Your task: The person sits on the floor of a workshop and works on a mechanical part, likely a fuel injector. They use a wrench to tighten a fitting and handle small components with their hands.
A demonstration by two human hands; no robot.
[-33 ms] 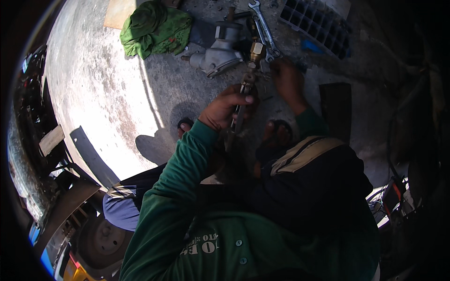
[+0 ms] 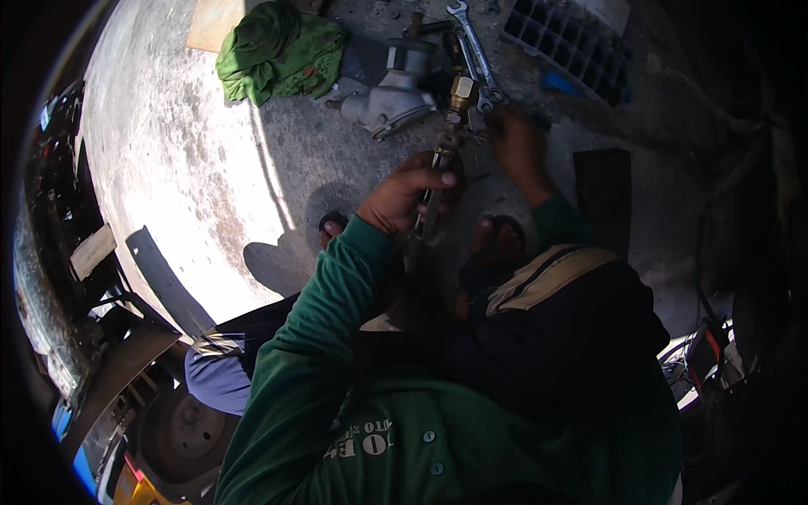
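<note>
My left hand (image 2: 408, 189) is wrapped round the handles of a pair of locking pliers (image 2: 431, 209). The jaws, at the far end, meet a brass hex fitting (image 2: 460, 93) that points away from me. Just right of the fitting is my right hand (image 2: 515, 147), its fingers curled in shadow; whatever they pinch is too dark to make out. Beyond it lie combination wrenches (image 2: 476, 52) on the concrete. Left of the fitting rests a grey cast-metal housing (image 2: 396, 101) with a short pipe stub.
A crumpled green cloth (image 2: 278, 55) lies at the far left, beside a piece of board (image 2: 210, 25). A compartmented plastic organizer (image 2: 568, 42) is at the far right. My feet stand on the concrete floor (image 2: 185, 160) near the pliers. A dark flat block (image 2: 603, 202) lies to the right.
</note>
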